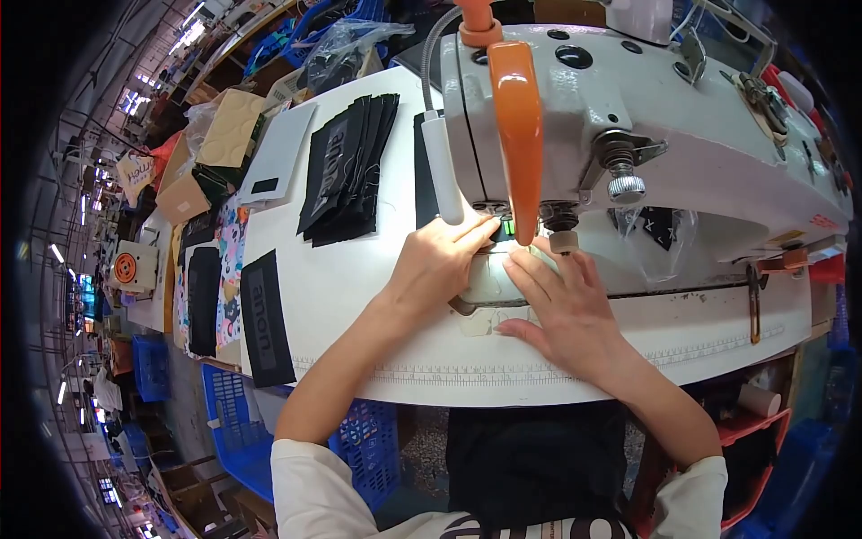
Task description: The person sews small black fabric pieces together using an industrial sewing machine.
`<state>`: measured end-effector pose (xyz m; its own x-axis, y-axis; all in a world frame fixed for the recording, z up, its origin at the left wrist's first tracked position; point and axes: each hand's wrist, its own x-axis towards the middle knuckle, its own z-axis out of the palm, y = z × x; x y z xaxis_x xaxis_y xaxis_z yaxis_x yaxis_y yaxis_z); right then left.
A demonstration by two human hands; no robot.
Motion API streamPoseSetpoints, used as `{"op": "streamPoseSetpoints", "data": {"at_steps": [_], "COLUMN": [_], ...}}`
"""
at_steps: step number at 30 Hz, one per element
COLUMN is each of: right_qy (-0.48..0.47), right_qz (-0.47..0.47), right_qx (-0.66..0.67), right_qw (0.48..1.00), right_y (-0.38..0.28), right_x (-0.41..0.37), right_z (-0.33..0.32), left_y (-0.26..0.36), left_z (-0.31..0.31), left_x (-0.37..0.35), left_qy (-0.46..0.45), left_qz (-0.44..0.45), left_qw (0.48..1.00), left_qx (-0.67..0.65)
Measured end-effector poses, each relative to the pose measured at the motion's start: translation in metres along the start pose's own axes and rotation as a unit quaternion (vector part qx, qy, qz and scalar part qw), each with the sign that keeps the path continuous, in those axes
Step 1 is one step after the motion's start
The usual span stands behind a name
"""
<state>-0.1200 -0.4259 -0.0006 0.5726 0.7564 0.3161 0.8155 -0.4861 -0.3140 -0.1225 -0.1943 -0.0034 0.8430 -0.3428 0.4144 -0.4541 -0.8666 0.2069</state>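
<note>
A white sewing machine (539, 99) with an orange lever guard (516, 126) stands over the work surface. Under its needle area shows a small piece of black fabric (492, 235), with a bright green bit (509, 228) beside it; the rest is hidden by fingers and the machine. My left hand (435, 265) has its fingers drawn together, the tips pinching the black fabric at the left of the presser foot. Flat near the front of the needle area lies my right hand (566, 310), fingers stretched out and thumb apart, fingertips close to the fabric.
A stack of black lettered fabric pieces (346, 171) lies at the back left. A single lettered black piece (267, 319) rests at the left edge. Along the front runs a printed ruler (449, 375). Small scissors-like snips (754, 304) lie right; a blue basket (235, 422) stands below.
</note>
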Motion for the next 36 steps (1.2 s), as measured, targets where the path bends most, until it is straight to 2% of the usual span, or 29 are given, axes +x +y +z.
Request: {"op": "streamPoseSetpoints", "data": {"at_steps": [11, 14, 15, 16, 17, 18, 21, 22, 25, 26, 29, 31, 33, 34, 36], "right_qy": [0.010, 0.006, 0.004, 0.006, 0.008, 0.010, 0.012, 0.013, 0.010, 0.009, 0.009, 0.010, 0.009, 0.009, 0.009], "right_qz": [-0.010, -0.005, -0.014, -0.013, -0.013, -0.014, -0.018, -0.016, -0.021, -0.021, -0.027, -0.025, -0.026, -0.026, -0.026], "right_qx": [0.034, 0.033, 0.035, 0.032, 0.028, 0.023, 0.028, 0.031, 0.034, 0.035, 0.037, 0.040, 0.043, 0.046, 0.051], "right_qw": [0.999, 0.999, 0.999, 0.999, 0.999, 1.000, 0.999, 0.999, 0.999, 0.999, 0.999, 0.999, 0.999, 0.999, 0.998], "right_y": [-0.002, -0.004, -0.005, -0.006, -0.007, -0.005, -0.006, -0.006, -0.008, -0.008, -0.008, -0.006, -0.006, -0.007, -0.008], "right_x": [0.001, 0.001, 0.001, 0.001, 0.000, 0.001, 0.001, 0.001, 0.001, 0.002, 0.000, 0.001, 0.001, 0.002, 0.002], "right_z": [0.000, -0.002, -0.002, -0.002, -0.002, -0.003, -0.004, -0.004, -0.008, -0.009, -0.008, -0.009, -0.009, -0.009, -0.008], "left_y": [0.005, 0.000, -0.011, -0.025, -0.029, -0.029, -0.026, -0.028, -0.041, -0.042, -0.050, -0.071, -0.108, -0.131, -0.175], "left_z": [-0.002, -0.031, -0.026, -0.017, -0.014, -0.013, -0.014, -0.012, -0.003, -0.012, -0.045, -0.088, -0.117, -0.116, -0.098], "left_x": [-0.004, 0.021, 0.025, 0.030, 0.034, 0.035, 0.042, 0.043, 0.041, 0.043, 0.052, 0.052, 0.043, 0.033, 0.006], "left_qy": [0.075, 0.019, 0.024, 0.006, -0.014, -0.007, -0.022, -0.017, 0.076, 0.083, 0.207, 0.260, 0.256, 0.255, 0.099], "left_qz": [0.034, -0.214, -0.221, -0.259, -0.291, -0.300, -0.326, -0.330, -0.256, -0.262, -0.289, -0.352, -0.364, -0.364, -0.407], "left_qw": [0.996, 0.972, 0.971, 0.962, 0.920, 0.916, 0.935, 0.933, 0.958, 0.955, 0.934, 0.899, 0.894, 0.894, 0.899], "left_qx": [-0.038, -0.090, -0.086, 0.090, 0.263, 0.265, 0.139, 0.144, 0.104, 0.110, 0.023, -0.030, 0.058, 0.062, 0.126]}}
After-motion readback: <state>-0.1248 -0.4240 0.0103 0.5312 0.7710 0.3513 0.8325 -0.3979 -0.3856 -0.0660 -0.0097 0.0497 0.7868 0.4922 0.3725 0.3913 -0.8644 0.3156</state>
